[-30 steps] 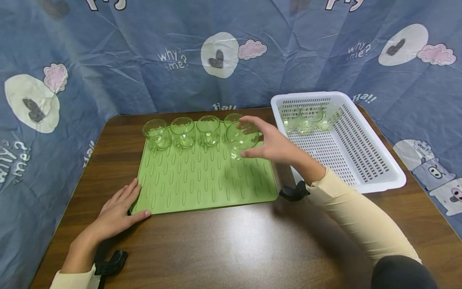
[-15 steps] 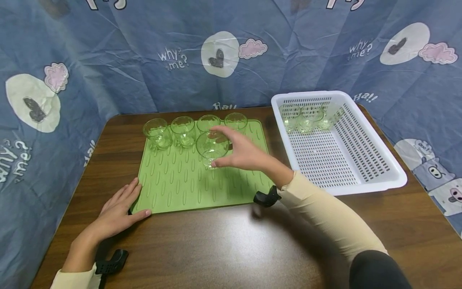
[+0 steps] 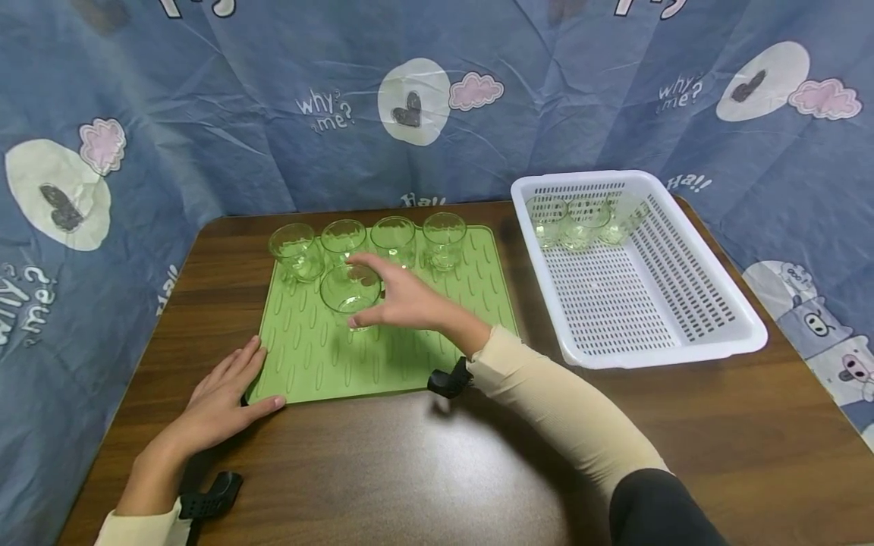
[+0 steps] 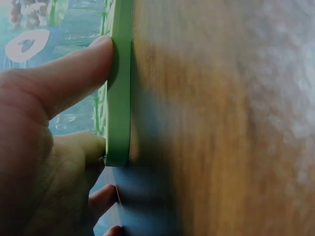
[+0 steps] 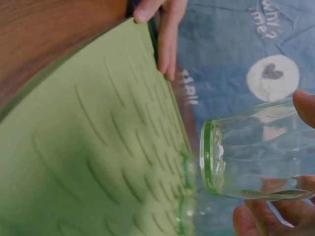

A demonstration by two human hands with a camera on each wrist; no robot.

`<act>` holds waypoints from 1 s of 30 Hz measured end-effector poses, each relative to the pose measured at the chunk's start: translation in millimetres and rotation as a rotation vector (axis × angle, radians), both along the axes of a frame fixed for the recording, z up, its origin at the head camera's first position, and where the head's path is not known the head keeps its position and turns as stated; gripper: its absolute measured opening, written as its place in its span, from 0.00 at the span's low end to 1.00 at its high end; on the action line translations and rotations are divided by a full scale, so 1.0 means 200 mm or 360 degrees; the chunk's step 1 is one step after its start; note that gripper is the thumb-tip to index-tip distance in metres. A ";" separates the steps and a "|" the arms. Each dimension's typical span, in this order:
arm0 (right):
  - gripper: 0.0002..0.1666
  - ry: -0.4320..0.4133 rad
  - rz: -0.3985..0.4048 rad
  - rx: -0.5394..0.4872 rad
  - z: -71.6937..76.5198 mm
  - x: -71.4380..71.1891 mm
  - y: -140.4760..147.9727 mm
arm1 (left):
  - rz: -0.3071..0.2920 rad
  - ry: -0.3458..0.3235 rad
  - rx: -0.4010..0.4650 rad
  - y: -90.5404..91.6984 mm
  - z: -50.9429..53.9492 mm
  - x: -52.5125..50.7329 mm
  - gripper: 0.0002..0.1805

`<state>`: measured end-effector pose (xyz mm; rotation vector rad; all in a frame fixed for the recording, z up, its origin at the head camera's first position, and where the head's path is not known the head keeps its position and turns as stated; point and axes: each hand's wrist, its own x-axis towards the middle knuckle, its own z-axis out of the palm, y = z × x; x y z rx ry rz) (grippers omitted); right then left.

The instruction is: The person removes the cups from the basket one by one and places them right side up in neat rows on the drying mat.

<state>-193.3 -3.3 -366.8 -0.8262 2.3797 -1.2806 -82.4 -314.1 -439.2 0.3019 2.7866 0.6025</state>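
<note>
My right hand (image 3: 413, 299) holds a clear green-tinted drinking glass (image 3: 347, 294) between thumb and fingers, its rim facing up. In the right wrist view the base of that glass (image 5: 221, 157) is apart from the green ribbed mat (image 5: 93, 147). Several similar glasses stand in a row along the mat's far edge, from the left glass (image 3: 297, 252) to the right glass (image 3: 444, 241). At the mat's near left corner rests my left hand (image 3: 218, 402), fingers extended. Its thumb (image 4: 81, 73) touches the mat's edge in the left wrist view.
A white perforated plastic basket (image 3: 570, 341) stands on the right of the wooden table (image 3: 382, 470). Three glasses (image 3: 583, 224) sit together in its far left part. A blue printed cloth (image 3: 246, 98) hangs behind the table.
Holding the glass, my right hand has moved left across the mat and somewhat nearer to me. The left hand and the row of glasses have stayed put.
</note>
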 end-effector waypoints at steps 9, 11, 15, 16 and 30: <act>0.56 -0.0063 0.0002 -0.0049 -0.11 0.03 -0.23 | 0.0007 -0.0006 -0.0020 0.00 0.00 0.00 0.53; 0.56 -0.0073 0.0014 -0.0046 -0.13 0.04 -0.29 | 0.0004 -0.0001 -0.0025 0.00 0.01 0.00 0.53; 0.56 -0.0082 0.0044 -0.0020 -0.18 0.07 -0.38 | 0.0004 -0.0013 -0.0036 0.00 0.00 -0.01 0.53; 0.56 -0.0088 0.0051 -0.0009 -0.19 0.07 -0.40 | 0.0007 -0.0019 -0.0035 0.00 0.00 -0.01 0.53; 0.57 -0.0144 0.0070 -0.0010 -0.24 0.07 -0.50 | 0.0037 -0.0069 -0.0054 -0.01 0.01 0.00 0.54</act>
